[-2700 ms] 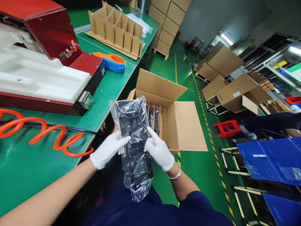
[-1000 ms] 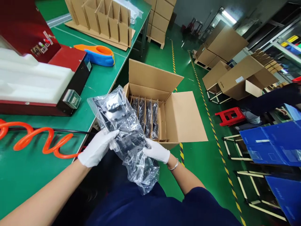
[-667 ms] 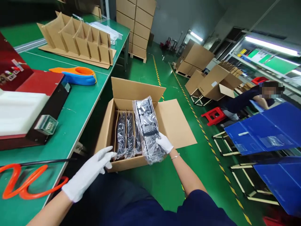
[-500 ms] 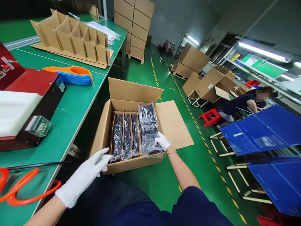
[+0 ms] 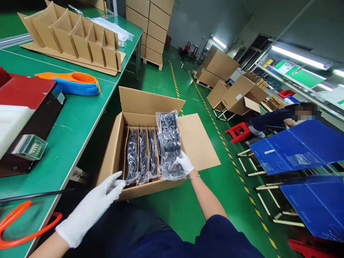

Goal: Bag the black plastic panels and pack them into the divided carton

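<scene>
Packet point(image 5: 168, 138) in right grip point(image 5: 185, 163), contents unclear

And here's crinkled, glossy clear plastic on the bagged part point(image 5: 169, 134) at the carton point(image 5: 150, 190); left of that matt brown cardboard, smooth green tabletop point(image 5: 80, 118).

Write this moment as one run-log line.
Right hand: gripping bagged black part over carton | left hand: open, empty, near carton | carton: open, more bagged parts standing inside
</scene>
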{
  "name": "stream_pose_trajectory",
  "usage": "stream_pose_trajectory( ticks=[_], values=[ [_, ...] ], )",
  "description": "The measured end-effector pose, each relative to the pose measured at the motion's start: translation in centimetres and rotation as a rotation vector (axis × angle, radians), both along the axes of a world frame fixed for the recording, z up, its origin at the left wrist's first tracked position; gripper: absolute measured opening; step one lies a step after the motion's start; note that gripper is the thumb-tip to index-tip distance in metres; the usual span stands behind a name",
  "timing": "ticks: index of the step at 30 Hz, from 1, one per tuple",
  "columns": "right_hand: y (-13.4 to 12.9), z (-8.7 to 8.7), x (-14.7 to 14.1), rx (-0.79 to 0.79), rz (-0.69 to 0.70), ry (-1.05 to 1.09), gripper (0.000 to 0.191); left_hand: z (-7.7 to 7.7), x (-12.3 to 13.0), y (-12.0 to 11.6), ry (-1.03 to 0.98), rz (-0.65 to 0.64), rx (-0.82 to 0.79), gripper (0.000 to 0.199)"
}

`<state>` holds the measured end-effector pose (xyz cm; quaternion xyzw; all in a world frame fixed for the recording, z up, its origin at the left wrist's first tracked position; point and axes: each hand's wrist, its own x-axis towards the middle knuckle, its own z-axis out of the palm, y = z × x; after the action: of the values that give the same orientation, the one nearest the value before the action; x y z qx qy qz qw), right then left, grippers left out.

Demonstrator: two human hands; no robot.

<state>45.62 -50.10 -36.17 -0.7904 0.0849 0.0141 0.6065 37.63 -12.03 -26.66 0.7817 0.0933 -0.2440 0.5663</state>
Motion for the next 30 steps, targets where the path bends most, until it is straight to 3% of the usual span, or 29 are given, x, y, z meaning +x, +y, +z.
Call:
stream_pose_trajectory(
  ticks=[7,14,20,25,30],
  values=[
    [-0.1,-0.1,-0.3,-0.098,-0.026,0.007,0.068,-0.2,0.2,0.0,0.001,0.016,0.016,0.096],
    [0.1,-0.5,1.4,-0.366,-0.083,0.122,0.068,-1.4,0.3,0.2,-0.038,-0.056,0.061,0.095],
    [1.4,-1.5,3.4,-0.627,-0.059,0.303,0.042,-2.1,0.6,0.1,-0.113,-0.135,0.092,0.094],
    [2.6,-1.3,3.3,-0.799,-0.107,0.405,0.046,-1.6,0.6,-0.1,-0.158,-0.169,0.105,0.083],
    [3.8,-1.0,2.6,-0.857,-0.133,0.439,0.052,-1.6,0.7,-0.3,-0.177,-0.220,0.132,0.081]
  ],
)
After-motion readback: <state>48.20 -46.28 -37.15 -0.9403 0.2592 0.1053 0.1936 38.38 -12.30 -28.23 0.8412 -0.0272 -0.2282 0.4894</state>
